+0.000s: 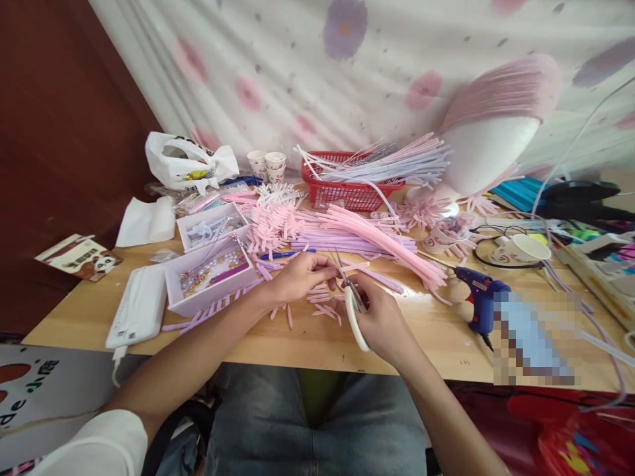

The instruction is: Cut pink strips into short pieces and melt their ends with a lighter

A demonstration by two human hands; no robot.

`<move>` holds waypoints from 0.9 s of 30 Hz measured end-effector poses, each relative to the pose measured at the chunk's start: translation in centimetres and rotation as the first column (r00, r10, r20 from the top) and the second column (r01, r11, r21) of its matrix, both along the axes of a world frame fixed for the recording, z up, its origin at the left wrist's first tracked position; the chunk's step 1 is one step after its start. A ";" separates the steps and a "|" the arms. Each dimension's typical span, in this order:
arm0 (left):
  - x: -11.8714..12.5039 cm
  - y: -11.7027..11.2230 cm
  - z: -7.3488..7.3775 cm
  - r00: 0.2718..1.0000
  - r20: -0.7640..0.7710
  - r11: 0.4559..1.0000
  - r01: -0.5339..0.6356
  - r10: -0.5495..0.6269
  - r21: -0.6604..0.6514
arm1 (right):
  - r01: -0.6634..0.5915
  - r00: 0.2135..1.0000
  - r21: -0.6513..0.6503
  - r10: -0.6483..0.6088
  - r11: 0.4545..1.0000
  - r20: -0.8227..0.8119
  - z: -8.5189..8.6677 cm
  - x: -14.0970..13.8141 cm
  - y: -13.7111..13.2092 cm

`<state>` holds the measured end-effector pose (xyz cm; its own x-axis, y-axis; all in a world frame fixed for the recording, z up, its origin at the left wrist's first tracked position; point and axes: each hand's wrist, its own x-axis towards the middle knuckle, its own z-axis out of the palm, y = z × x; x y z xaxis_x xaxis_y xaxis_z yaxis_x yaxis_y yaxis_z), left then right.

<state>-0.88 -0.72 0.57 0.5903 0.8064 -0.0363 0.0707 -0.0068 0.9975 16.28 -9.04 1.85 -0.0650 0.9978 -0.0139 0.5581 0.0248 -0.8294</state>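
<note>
Left hand (300, 277): thumb and fingers drawn together in a narrow pinch. A thin pink stem (358, 266) runs out from the fingertips, passing behind the scissor blades; it appears gripped there. Right hand (381, 324): fingers curled through the white handles of a pair of scissors (352, 316), blades pointing away from the body and reaching right up to the left fingertips. Blades slightly parted.

Short pink pieces (325, 311) lie loose on the worktop (307, 354), just below the left fingers and close to the scissors. Beyond both hands: a bundle of long pink stems (381, 244), lying slantwise across purple stems (342, 242). A blue pen (292, 254) lies just past the left fingers; a heap of short pink pieces tied or clustered (272, 228) sits farther out, joining unclear.

Left of the left fingers: a white box (213, 294) containing beads and gems, then a white power bank (141, 301) with a cable plugged in. Well beyond the fingers: a red basket (342, 195), long pale stems laid across its top.

Right of the right fingers, well apart: a blue glue gun (483, 294), a paper cup (523, 250) behind it. A blue item nearer the edge is pixelated; identity not readable.
</note>
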 end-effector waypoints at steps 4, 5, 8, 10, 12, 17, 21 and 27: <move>-0.2 0.0 0.3 0.999 -0.047 0.998 0.007 -0.004 0.058 | 0.029 0.998 -0.049 -0.032 0.998 -0.045 -0.4 0.2 0.0; -0.2 0.0 0.4 0.998 -0.061 0.998 0.006 -0.002 0.065 | 0.030 0.997 -0.065 -0.035 0.997 -0.074 -0.6 0.3 0.0; -0.2 -0.1 0.6 0.996 -0.083 0.999 -0.004 0.008 0.047 | 0.026 0.985 -0.109 -0.044 0.994 -0.168 -1.2 0.6 0.1; -0.1 -0.1 0.7 0.996 -0.085 1.000 -0.013 0.015 0.028 | 0.026 0.979 -0.124 -0.050 0.992 -0.197 -1.4 0.8 0.0; -0.1 -0.2 0.7 0.995 -0.093 1.000 -0.019 0.021 0.024 | 0.034 0.980 -0.120 -0.057 0.992 -0.190 -1.4 0.7 0.0; 0.0 -0.2 0.4 0.994 -0.112 0.999 -0.013 0.016 0.031 | 0.047 0.986 -0.087 -0.061 0.995 -0.158 -1.1 0.1 -0.1; -0.1 -0.1 0.1 0.992 -0.122 0.997 -0.002 0.011 0.075 | 0.036 0.983 -0.100 -0.053 0.994 -0.178 -0.9 -0.1 -0.1; -0.4 -0.2 0.5 0.987 -0.163 0.995 0.024 -0.008 0.096 | 0.010 0.979 -0.141 -0.039 0.990 -0.201 -0.7 -0.2 -0.2</move>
